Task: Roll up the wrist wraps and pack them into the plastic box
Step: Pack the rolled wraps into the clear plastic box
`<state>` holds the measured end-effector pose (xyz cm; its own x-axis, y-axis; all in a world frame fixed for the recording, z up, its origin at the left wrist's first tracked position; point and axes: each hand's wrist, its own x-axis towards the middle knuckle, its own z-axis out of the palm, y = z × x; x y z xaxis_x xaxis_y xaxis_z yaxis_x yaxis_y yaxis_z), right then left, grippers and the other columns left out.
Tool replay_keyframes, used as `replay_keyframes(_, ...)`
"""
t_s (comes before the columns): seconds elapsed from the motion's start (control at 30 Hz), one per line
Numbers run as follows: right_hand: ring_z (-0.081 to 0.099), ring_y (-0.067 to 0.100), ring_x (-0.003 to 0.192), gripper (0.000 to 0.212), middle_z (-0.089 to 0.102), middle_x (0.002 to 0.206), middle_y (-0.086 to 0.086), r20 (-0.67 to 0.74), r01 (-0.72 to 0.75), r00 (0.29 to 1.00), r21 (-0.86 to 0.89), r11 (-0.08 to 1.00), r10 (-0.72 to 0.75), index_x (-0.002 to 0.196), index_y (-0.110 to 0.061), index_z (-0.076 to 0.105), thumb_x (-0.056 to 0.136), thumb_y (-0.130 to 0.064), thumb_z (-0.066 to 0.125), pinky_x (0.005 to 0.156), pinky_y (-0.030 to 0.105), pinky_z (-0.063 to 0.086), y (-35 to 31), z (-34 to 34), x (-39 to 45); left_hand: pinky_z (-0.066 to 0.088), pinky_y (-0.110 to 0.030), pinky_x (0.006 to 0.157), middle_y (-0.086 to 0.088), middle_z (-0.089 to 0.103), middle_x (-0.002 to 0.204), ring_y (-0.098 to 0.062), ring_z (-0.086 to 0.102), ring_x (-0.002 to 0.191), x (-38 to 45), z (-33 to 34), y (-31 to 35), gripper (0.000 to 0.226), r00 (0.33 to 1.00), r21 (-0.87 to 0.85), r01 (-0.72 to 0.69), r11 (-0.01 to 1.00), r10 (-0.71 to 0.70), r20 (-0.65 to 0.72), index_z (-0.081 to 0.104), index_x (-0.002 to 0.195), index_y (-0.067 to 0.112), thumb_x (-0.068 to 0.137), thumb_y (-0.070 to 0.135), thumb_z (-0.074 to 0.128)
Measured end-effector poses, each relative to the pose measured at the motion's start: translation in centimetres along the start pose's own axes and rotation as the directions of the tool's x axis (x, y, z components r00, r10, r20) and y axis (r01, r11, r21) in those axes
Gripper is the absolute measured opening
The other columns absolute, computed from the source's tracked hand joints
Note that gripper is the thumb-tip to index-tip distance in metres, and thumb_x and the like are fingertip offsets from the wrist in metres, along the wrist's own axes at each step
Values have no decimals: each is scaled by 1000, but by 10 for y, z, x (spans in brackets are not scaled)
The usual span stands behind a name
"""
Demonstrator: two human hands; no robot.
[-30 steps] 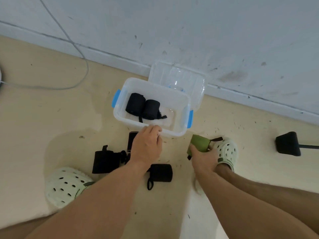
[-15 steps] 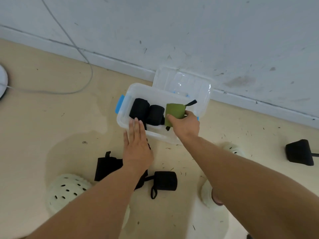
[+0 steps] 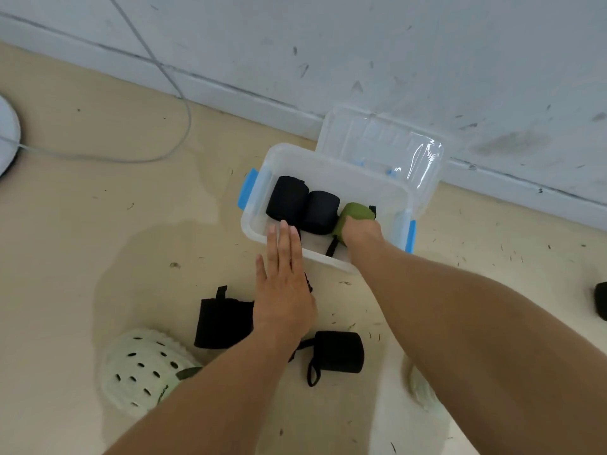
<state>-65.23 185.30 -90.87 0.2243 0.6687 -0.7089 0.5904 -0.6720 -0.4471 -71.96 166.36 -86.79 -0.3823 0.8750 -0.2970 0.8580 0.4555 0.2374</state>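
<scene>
Your right hand grips the green wrap inside the plastic box, just beside two black rolls. Your left hand lies flat with straight fingers, its fingertips on the box's near rim. Two more black wraps lie on the floor near your wrist.

The box is clear glossy plastic with blue clips; the wraps are matt cloth; the floor is smooth, slightly shiny.
</scene>
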Motion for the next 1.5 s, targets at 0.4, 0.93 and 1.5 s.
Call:
replay_keyframes(0.4,60,35,119,42,62,134,21,98,265,964,-229,937,-249,136,2,56,107,-28,48,103,42,47,-9,-32,-32,8,-52,129,-12,-43,162,-30,-34,152,0,-6,2,101,1000,-28,5,1000,-4,3,-34,154,5,98,26,47)
replay_keyframes(0.93,58,8,106,29,57,114,-15,202,666,729,-428,611,-654,125,-30,60,96,-34,65,88,30,53,154,-76,-124,53,-34,78,-4,63,110,-19,59,91,-69,1,9,26,862,-127,-64,990,119,492,55,125,14,100,20,56)
replay_keyframes(1.5,59,14,96,61,48,117,-6,387,542,834,-440,716,-394,125,-23,53,72,-29,83,86,29,56,194,-56,-108,55,-37,89,-1,60,122,-18,60,106,-64,13,-1,33,971,-248,12,969,48,234,53,132,19,104,35,53)
